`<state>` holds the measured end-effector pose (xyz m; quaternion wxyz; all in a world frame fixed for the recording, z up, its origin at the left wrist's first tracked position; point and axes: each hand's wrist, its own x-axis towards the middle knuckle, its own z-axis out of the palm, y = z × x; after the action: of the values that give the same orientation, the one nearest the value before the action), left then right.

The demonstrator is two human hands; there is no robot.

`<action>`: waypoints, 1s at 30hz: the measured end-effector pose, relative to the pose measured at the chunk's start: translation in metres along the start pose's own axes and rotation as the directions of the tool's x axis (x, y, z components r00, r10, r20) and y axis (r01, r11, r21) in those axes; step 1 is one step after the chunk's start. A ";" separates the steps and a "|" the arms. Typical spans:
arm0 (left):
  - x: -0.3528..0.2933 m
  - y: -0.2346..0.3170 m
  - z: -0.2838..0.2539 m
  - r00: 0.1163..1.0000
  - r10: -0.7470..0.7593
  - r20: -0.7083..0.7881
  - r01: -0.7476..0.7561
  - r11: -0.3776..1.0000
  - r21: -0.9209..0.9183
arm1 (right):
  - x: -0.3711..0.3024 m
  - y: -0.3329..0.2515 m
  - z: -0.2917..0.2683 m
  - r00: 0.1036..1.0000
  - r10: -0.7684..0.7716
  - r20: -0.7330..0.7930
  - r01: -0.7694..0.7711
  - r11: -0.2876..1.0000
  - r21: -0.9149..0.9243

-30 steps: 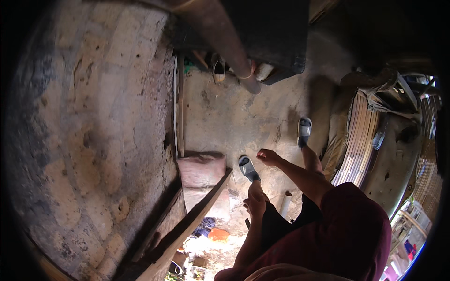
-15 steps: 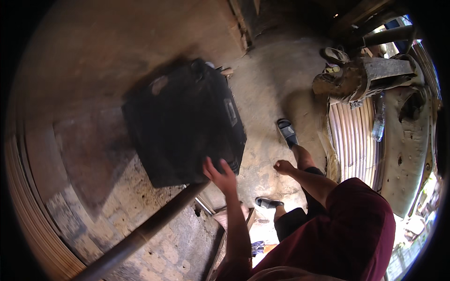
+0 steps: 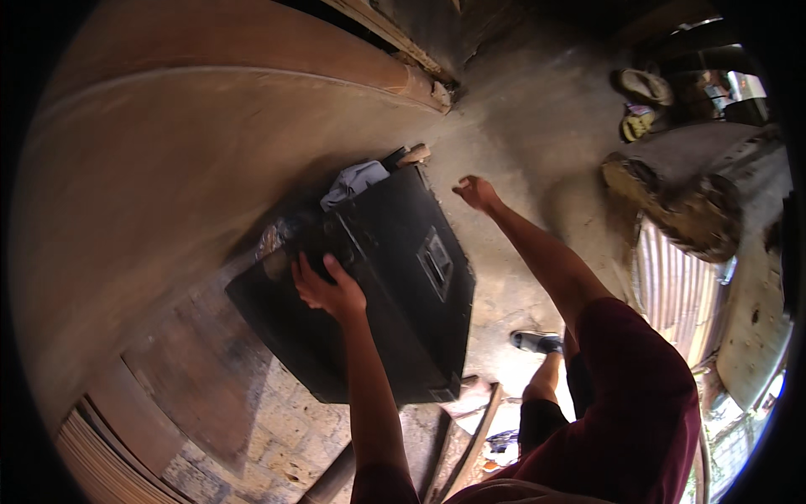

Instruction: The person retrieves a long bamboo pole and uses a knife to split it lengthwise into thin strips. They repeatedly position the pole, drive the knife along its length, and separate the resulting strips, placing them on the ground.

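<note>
A large black box (image 3: 395, 277), like a speaker cabinet, stands near the wall with a recessed plate (image 3: 435, 263) on its right side. Over its upper face is my left hand (image 3: 334, 290), fingers and thumb spread, holding nothing; whether the fingertips touch the box cannot be told. Past the box's far right corner, my right hand (image 3: 478, 195) hovers with loosely bent fingers, apart from the box and with nothing visible in it. A grey cloth (image 3: 357, 181) and a pale brown piece (image 3: 415, 154) show at the box's far edge.
A plain wall (image 3: 210, 126) rises behind the box. Dark poles (image 3: 332, 475) and a wooden strip (image 3: 474, 441) lie at the near side. On the right are a log-like block (image 3: 672, 202), slatted sheeting (image 3: 676, 286) and a worn pale board (image 3: 751, 328). My sandalled foot (image 3: 536, 341) is on the floor.
My left hand has moved from the box's near edge onto its upper face. The right hand has reached forward, its fingers loosening. The view has shifted, showing the box's right side and the cloth.
</note>
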<state>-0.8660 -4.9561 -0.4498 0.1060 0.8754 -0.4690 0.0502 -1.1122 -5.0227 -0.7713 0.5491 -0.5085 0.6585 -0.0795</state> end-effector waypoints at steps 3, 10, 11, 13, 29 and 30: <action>0.005 0.005 0.003 0.999 0.007 0.041 -0.008 1.000 0.029 | 0.086 -0.026 0.040 1.000 0.002 -0.001 -0.002 0.991 0.136; 0.007 -0.035 0.009 0.934 0.348 0.084 -0.354 0.932 0.080 | 0.162 -0.090 0.099 0.990 0.132 -0.058 -0.124 0.985 0.117; 0.009 -0.033 0.009 0.897 0.431 0.094 -0.439 0.893 0.099 | 0.168 -0.090 0.106 0.979 0.182 -0.088 -0.173 0.979 0.107; 0.008 -0.033 0.006 0.887 0.448 0.116 -0.459 0.882 0.105 | 0.167 -0.094 0.120 0.953 0.273 -0.134 -0.266 0.961 0.072; 0.009 -0.053 0.007 0.899 0.411 0.150 -0.430 0.893 0.131 | 0.175 -0.064 0.139 0.991 -0.012 -0.134 0.056 0.943 0.328; 0.011 -0.051 0.009 0.860 0.488 0.146 -0.507 0.851 0.141 | 0.176 -0.056 0.134 0.968 0.001 -0.250 0.101 0.914 0.394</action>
<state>-0.8177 -4.9398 -0.4631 -0.0124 0.7312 -0.6783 0.0708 -0.9509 -5.1219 -0.8987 0.5544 -0.3873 0.6773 -0.2898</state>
